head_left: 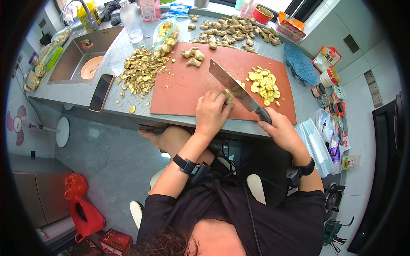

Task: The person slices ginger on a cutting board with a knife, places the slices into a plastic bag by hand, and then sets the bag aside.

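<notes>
On the red-brown cutting board (175,100), my left hand (211,110) is closed around a piece of ginger (229,97), which is mostly covered by the fingers. My right hand (279,128) grips the black handle of a cleaver (234,85), its blade angled up to the left beside the held ginger. Right of the blade lies a pile of yellow ginger slices (263,85). A few whole ginger pieces (193,56) rest near the board's back edge. Left of the board is a heap of peelings or slices (139,72), next to a plastic bag of slices (165,40).
Whole ginger roots (235,30) are spread behind the board. A phone (101,93) lies by the counter's front edge, near the sink (77,55). A clear bottle (131,23) stands at the back left. Blue plates (300,64) and jars (318,89) are on the right.
</notes>
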{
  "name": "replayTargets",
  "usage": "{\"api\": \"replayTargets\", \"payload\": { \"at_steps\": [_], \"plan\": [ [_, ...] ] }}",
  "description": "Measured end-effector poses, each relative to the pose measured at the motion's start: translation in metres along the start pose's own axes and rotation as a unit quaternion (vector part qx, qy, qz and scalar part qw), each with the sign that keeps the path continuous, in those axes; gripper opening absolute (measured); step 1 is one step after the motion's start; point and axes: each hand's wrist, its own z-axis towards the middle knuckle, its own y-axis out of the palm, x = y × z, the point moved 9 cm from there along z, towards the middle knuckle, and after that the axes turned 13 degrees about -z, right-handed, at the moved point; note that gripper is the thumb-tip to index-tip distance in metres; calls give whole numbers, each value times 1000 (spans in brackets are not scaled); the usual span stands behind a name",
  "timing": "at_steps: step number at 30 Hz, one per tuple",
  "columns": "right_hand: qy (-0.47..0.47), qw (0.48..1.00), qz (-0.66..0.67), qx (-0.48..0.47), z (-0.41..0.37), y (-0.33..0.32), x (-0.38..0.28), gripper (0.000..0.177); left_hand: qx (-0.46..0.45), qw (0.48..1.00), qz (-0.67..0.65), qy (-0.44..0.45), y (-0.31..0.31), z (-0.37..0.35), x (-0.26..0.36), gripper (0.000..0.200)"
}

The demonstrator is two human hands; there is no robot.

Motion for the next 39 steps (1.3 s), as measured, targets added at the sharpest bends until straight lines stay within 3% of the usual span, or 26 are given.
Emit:
{"api": "replayTargets", "payload": {
  "at_steps": [15, 21, 26, 33, 39],
  "plan": [
    [-27, 1000, 10, -5, 16, 9, -3, 24, -3, 1000, 6, -11, -1, 1, 0, 26],
    [59, 995, 46, -68, 2, 8, 10, 22, -2, 1000, 0, -1, 1, 1, 1, 26],
    [-18, 999, 47, -21, 25, 19, 1, 22, 0, 1000, 10, 3, 0, 1, 3, 26],
    [-23, 1000, -9, -4, 46, 25, -5, 23, 3, 1000, 8, 1, -1, -1, 0, 26],
    [13, 999, 37, -2, 23, 17, 4, 22, 26, 999, -13, 22, -4, -1, 3, 26]
  ]
}}
